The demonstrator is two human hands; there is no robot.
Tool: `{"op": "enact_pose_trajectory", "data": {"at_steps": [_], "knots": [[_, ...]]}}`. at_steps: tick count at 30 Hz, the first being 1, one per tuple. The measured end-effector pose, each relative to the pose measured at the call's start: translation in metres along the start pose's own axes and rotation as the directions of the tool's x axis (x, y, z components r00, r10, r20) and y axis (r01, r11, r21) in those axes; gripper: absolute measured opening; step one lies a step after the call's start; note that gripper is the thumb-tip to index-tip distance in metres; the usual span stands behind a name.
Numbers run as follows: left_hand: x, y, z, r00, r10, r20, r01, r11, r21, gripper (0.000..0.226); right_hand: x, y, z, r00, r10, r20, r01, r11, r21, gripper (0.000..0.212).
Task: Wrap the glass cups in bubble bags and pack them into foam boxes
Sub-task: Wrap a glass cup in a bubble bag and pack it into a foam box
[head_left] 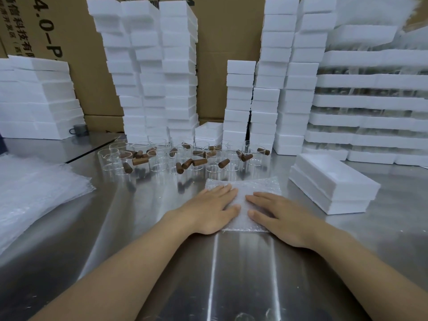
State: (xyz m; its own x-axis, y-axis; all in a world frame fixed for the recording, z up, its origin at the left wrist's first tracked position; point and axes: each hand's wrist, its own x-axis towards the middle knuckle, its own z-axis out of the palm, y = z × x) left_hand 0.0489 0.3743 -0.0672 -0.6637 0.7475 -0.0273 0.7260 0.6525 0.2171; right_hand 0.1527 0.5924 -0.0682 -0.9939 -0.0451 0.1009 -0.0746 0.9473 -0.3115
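head view | left hand lies flat on the bubble bag, fingers straight, holding nothing | right hand flat on the same bag, fingers straight too | bag lies on the shiny bench | glass cups stand just behind it | two foam boxes stacked to the right

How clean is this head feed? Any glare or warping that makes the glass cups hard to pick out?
Head view: streaky glare across the steel table; the glass cups nearly vanish against its reflections, only the brown pieces among them stand out; wide-angle bending tilts the foam box stacks outward; the top right corner is washed out and soft.
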Motion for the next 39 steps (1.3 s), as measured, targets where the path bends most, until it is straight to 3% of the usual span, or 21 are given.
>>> {"op": "enact_pose_trajectory", "data": {"at_steps": [16,18,20,23,25,31,39], "knots": [[-0.012,-0.025,-0.015,0.995,-0.071,0.076,0.070,0.997,0.016,0.088,-0.016,0.019,-0.026,0.989,0.106,0.107,-0.120,0.984,0.132,0.065],[-0.012,-0.029,-0.014,0.998,-0.063,0.014,0.064,0.996,-0.066,0.087,-0.016,0.017,-0.026,0.991,0.102,0.086,-0.113,0.985,0.129,0.064],[-0.012,-0.036,-0.015,0.980,-0.110,-0.165,0.071,0.971,-0.228,0.077,-0.016,0.016,-0.025,0.993,0.100,0.066,-0.108,0.986,0.129,0.063],[-0.012,-0.052,-0.019,0.841,-0.292,-0.455,0.121,0.922,-0.367,0.044,-0.018,0.016,-0.026,0.994,0.096,0.052,-0.102,0.986,0.133,0.061],[-0.013,-0.062,-0.022,0.742,-0.381,-0.551,0.207,0.913,-0.352,0.033,-0.018,0.015,-0.026,0.995,0.092,0.046,-0.097,0.987,0.130,0.061],[-0.015,-0.077,-0.019,0.721,-0.469,-0.510,0.375,0.883,-0.282,0.039,-0.018,0.012,-0.027,0.995,0.088,0.048,-0.094,0.987,0.130,0.059],[-0.016,-0.075,-0.018,0.696,-0.478,-0.535,0.387,0.878,-0.281,0.055,-0.018,0.011,-0.026,0.995,0.093,0.037,-0.097,0.986,0.137,0.057]]}}
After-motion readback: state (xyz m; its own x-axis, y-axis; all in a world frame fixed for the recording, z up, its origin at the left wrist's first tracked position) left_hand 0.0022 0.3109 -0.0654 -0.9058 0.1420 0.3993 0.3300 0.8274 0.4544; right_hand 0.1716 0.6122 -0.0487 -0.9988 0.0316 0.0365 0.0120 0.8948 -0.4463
